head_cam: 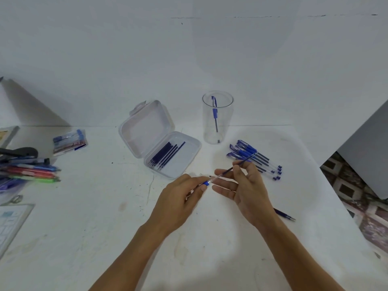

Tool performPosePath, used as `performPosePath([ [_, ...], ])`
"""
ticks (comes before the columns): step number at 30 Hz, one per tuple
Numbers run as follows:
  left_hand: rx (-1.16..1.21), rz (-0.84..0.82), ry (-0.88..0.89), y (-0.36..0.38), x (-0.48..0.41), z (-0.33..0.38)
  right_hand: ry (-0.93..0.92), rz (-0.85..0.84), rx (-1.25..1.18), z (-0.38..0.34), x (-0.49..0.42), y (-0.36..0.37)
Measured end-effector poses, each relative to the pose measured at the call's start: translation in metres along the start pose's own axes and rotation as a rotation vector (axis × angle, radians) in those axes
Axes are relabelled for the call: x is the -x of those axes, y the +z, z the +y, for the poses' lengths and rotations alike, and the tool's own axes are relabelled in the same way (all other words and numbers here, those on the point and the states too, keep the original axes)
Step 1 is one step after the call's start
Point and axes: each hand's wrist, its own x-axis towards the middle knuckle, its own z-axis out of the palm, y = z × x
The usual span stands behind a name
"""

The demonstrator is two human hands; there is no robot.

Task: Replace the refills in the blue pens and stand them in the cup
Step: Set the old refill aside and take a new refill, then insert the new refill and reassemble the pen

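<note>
Far left edge of the white table [94, 227]: heap of coloured pens [31, 173] w/ a black tool [20, 152] behind it, and a clear sheet [12, 223] nearer the person. Just right of that heap, a sealed pen packet [70, 141] lies flat. Centre-left: clear plastic box [147, 127] w/ lid swung open and leaning back; several dark blue spare refills [167, 154] lie side by side in its base. L hand [178, 198] is in front of the box, above the table, fingers curled round a pen barrel [207, 182] at its blue grip, clear nose pointing right. A thin refill [224, 172] runs from that nose up to the right; how far it sits inside the barrel can't be told. R hand [247, 190] pinches the refill btwn thumb and forefinger near its upper end, other fingers stretched out toward the L hand. Behind the hands, the clear cup [227, 122] stands upright beside the box, one blue pen [214, 110] leaning inside it. Right of the cup, a bunch of capped blue pens [263, 159] lies on the table, roughly parallel. Past the R wrist, loose refills [284, 215] lie flat. Patterned floor tiles [357, 196] show far right.
</note>
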Motion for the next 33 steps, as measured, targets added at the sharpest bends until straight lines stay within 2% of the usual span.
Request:
performPosePath([
  [16,-0.062,0.007,0.040,0.000,-0.010,0.000,-0.039,-0.051,0.090,-0.006,-0.006,-0.005],
  [23,-0.027,0.015,0.044,0.001,-0.016,0.006,0.057,-0.169,0.376,-0.012,-0.004,-0.009],
  [29,-0.035,0.016,0.033,0.003,-0.013,0.002,-0.017,-0.050,0.291,-0.017,-0.003,-0.011],
  [33,-0.042,-0.005,0.030,0.003,-0.013,0.002,-0.013,-0.123,0.456,-0.018,-0.005,-0.013],
])
